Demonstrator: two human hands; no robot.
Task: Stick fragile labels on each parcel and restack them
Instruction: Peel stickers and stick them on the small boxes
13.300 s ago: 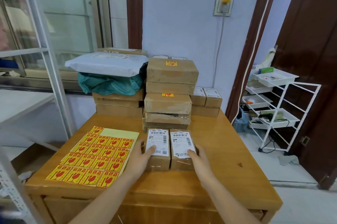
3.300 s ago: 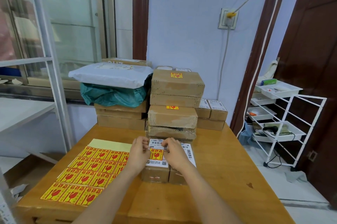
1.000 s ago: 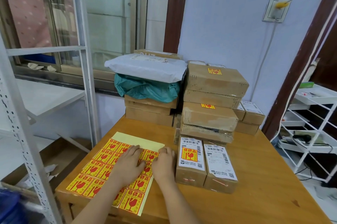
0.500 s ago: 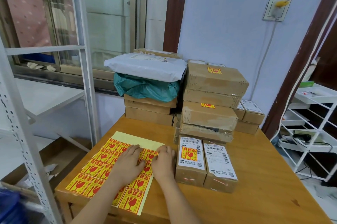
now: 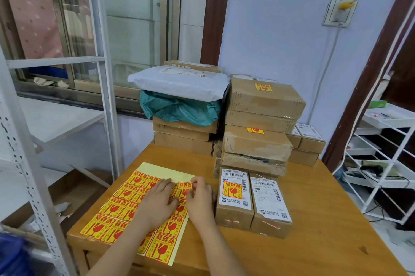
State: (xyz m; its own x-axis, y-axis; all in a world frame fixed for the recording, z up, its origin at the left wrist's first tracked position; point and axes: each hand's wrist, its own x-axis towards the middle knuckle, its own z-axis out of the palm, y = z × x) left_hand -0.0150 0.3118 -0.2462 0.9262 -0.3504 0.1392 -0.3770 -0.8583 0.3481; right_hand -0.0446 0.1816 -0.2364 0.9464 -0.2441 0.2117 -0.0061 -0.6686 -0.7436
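Pinched at its top edge by the right hand, one fragile label was lifting from the sticker sheet while the left hand pressed flat on the sheet. That sheet lay on the wooden table, long axis running from 7 toward 1 o'clock. At 3 o'clock sat two small parcels side by side, the labelled parcel touching the unlabelled parcel. Stacked boxes rose at 12 o'clock behind them.
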